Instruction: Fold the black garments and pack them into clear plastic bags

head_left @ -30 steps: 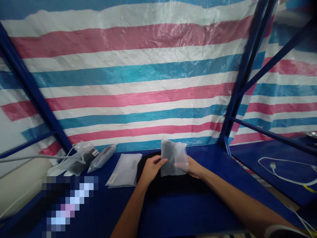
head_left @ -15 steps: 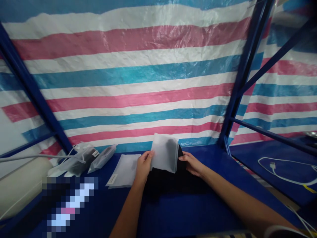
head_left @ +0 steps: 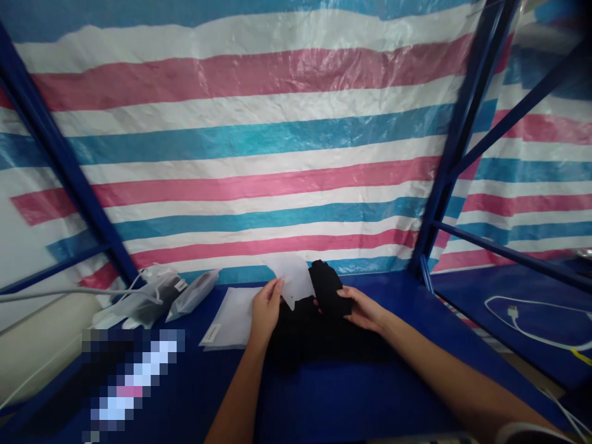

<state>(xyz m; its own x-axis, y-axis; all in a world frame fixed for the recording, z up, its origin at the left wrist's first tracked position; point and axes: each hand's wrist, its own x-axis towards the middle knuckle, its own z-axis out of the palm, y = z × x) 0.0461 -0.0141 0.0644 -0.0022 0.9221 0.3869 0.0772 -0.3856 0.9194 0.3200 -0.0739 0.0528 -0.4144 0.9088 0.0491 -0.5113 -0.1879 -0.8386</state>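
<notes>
Near left hand (head_left: 265,313): bag label (head_left: 211,333) (illegible).

A frosted bag (head_left: 296,280) beside a black bundle (head_left: 330,290).
The bag is thin, whitish and translucent, tilted and curling, one corner pointing down; the bundle, compact and rounded on top, slants at its right. Both are held above a black cloth (head_left: 319,345), its folds too dark to read.

Black cloth (head_left: 324,336), bags (head_left: 234,317) on table (head_left: 342,401).
</notes>
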